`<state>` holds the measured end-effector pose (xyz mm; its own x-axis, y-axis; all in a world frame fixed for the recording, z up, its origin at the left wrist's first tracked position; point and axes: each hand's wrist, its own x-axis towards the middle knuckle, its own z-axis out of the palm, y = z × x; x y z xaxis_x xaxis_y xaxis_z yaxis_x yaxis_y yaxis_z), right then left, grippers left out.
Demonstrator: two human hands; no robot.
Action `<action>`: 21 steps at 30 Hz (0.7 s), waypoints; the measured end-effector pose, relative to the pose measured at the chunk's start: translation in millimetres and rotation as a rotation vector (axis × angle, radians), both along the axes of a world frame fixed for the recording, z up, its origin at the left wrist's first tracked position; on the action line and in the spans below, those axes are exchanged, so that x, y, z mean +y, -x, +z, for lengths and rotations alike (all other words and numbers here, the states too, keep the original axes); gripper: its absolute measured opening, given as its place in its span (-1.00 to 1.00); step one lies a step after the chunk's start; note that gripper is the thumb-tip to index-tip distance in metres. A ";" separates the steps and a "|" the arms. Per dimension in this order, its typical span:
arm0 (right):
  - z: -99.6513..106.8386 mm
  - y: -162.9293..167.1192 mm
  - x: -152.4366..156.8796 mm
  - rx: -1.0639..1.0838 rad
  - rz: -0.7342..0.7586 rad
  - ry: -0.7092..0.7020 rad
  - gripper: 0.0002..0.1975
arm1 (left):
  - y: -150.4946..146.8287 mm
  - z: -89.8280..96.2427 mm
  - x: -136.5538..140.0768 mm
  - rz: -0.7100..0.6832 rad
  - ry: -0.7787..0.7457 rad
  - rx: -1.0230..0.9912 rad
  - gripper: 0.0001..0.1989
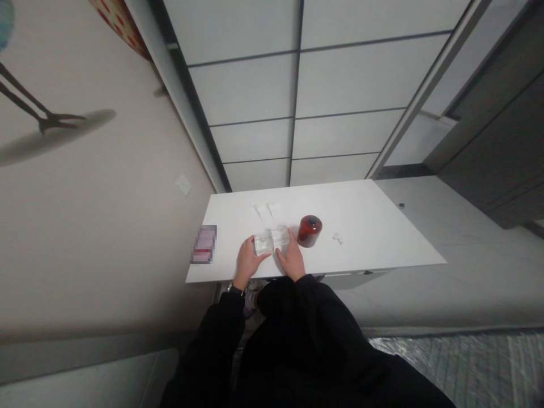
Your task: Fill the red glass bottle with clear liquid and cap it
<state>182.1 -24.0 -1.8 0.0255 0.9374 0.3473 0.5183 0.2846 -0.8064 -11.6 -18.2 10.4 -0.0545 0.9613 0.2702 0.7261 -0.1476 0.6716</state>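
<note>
Two clear, box-like plastic pieces lie side by side on the white table [361,226]; whether they are joined cannot be made out. My left hand [249,259] grips the left clear plastic box [263,244] at its outer side, thumb along the near edge. Around the right clear plastic box [280,235] my right hand [292,256] is closed, with the thumb at its near edge and fingers along its right side. Just right of that hand stands a dark red, shiny jar [310,232] with a dark top. Behind the boxes lie thin, see-through wrapper-like pieces [260,211].
A small whitish object [337,238] lies right of the jar. At the table's left end is a pixelated pink item [204,245]. A wall with a socket [183,185] borders the left side, and paneled sliding doors [255,90] stand behind the table.
</note>
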 end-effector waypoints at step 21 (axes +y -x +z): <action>36.6 -54.0 -69.9 0.132 -0.179 -0.127 -0.58 | -2.9 2.6 -36.8 -0.010 0.010 0.118 -0.23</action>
<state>236.2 -93.8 34.8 0.2400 0.8629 0.4447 0.4622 0.3013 -0.8340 -8.8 -55.0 12.9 -0.0134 0.9642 0.2648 0.7988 -0.1490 0.5829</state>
